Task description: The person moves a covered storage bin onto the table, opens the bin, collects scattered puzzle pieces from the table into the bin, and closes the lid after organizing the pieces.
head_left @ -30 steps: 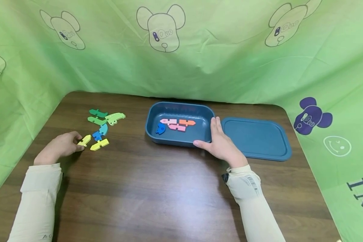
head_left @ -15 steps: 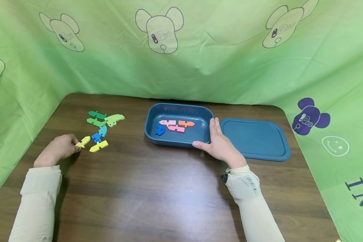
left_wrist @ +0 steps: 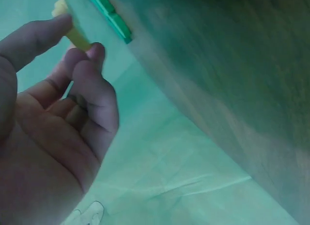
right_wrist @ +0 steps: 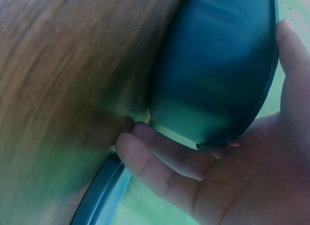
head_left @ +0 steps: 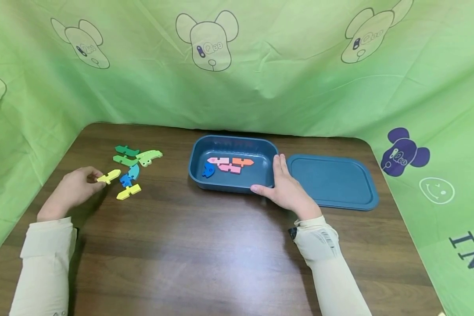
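Observation:
My left hand [head_left: 74, 189] pinches a yellow arrow-shaped puzzle piece [head_left: 109, 176] between thumb and fingers, just above the table; the left wrist view shows the same yellow piece [left_wrist: 78, 38] at the fingertips. Close by lie another yellow piece [head_left: 128, 192], a blue piece [head_left: 125, 180], a light-blue piece [head_left: 134, 171], two green pieces [head_left: 125, 160] and a light-green animal-head piece [head_left: 149, 156]. My right hand [head_left: 290, 191] rests against the right end of a dark blue box [head_left: 221, 187], fingers straight along its outer wall and thumb at the front rim.
Inside the box lie two pink pieces [head_left: 230, 168], an orange piece [head_left: 242, 162] and a blue piece [head_left: 208, 170]. The box's flat lid [head_left: 333, 182] lies to its right. Green printed cloth [head_left: 276, 87] stands behind and beside the wooden table [head_left: 189, 250].
The left hand has lifted the yellow piece slightly and shifted it away from the body, turning it a little. The right hand stays against the box.

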`<action>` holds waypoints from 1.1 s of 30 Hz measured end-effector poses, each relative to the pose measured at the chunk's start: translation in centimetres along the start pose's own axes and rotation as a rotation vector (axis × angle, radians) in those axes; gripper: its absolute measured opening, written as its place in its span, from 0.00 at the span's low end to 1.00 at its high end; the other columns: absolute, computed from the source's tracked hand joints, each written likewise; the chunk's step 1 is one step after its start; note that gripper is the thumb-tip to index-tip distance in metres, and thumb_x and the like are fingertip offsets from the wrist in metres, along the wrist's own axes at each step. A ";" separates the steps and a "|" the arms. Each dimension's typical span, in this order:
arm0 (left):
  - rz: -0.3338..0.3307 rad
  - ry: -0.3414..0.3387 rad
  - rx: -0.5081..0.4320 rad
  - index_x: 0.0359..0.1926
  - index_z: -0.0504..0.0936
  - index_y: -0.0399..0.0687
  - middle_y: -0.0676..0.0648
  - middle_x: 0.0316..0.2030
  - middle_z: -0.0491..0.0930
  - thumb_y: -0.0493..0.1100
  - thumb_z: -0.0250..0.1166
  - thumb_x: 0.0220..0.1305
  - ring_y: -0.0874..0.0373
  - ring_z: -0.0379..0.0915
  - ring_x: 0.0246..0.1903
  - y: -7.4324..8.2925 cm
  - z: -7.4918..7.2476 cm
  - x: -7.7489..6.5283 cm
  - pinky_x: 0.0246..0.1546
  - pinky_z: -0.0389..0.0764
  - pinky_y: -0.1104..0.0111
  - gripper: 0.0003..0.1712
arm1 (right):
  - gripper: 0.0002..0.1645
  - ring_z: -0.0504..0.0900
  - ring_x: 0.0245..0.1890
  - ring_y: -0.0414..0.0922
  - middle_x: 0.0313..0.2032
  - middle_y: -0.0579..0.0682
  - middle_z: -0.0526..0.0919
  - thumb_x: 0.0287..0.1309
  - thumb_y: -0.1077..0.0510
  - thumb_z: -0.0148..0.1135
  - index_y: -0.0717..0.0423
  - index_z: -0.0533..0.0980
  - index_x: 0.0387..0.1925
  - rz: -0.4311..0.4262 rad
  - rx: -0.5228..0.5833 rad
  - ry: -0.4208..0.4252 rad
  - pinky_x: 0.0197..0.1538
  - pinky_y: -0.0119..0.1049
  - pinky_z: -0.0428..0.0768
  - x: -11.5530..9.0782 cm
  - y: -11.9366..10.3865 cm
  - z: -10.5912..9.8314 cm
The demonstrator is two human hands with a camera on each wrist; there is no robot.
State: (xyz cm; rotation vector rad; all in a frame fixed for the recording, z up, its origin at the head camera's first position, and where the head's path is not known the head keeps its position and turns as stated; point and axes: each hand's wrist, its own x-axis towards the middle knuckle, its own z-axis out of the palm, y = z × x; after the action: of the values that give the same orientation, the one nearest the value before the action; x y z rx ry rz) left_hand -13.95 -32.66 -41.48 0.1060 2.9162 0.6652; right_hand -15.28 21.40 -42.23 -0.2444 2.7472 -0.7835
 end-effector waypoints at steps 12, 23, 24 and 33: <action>0.099 0.059 -0.043 0.50 0.79 0.37 0.35 0.48 0.78 0.43 0.65 0.69 0.40 0.75 0.45 3.0 0.0 0.9 0.40 0.72 0.51 0.15 | 0.72 0.41 0.76 0.64 0.77 0.60 0.23 0.62 0.28 0.60 0.61 0.26 0.77 0.000 -0.003 -0.008 0.71 0.60 0.53 -0.1 -0.1 0.1; 0.122 -0.009 -0.108 0.52 0.79 0.42 0.40 0.52 0.77 0.43 0.63 0.71 0.46 0.79 0.45 7.7 0.2 2.5 0.44 0.75 0.55 0.13 | 0.72 0.39 0.77 0.62 0.77 0.59 0.23 0.61 0.28 0.61 0.60 0.26 0.77 0.005 0.007 -0.006 0.72 0.59 0.53 -0.1 0.2 0.2; 0.127 -0.012 -0.108 0.52 0.79 0.42 0.40 0.52 0.77 0.43 0.63 0.71 0.46 0.79 0.44 8.1 0.2 2.7 0.44 0.74 0.55 0.13 | 0.72 0.39 0.77 0.62 0.77 0.59 0.23 0.61 0.28 0.61 0.60 0.26 0.77 0.005 0.006 -0.006 0.71 0.59 0.53 -0.1 0.2 0.2; 0.244 0.015 -0.085 0.52 0.80 0.39 0.42 0.52 0.79 0.40 0.63 0.69 0.48 0.74 0.38 10.9 0.9 3.9 0.40 0.74 0.56 0.13 | 0.72 0.40 0.76 0.63 0.78 0.60 0.24 0.61 0.27 0.61 0.59 0.26 0.78 0.005 0.008 -0.008 0.71 0.59 0.53 0.0 0.1 0.0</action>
State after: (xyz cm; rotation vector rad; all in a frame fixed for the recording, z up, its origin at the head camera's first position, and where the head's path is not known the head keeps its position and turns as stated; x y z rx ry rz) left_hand -17.29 -22.04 -38.03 0.4538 2.9104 0.8281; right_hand -15.28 21.53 -42.25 -0.2378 2.7354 -0.7906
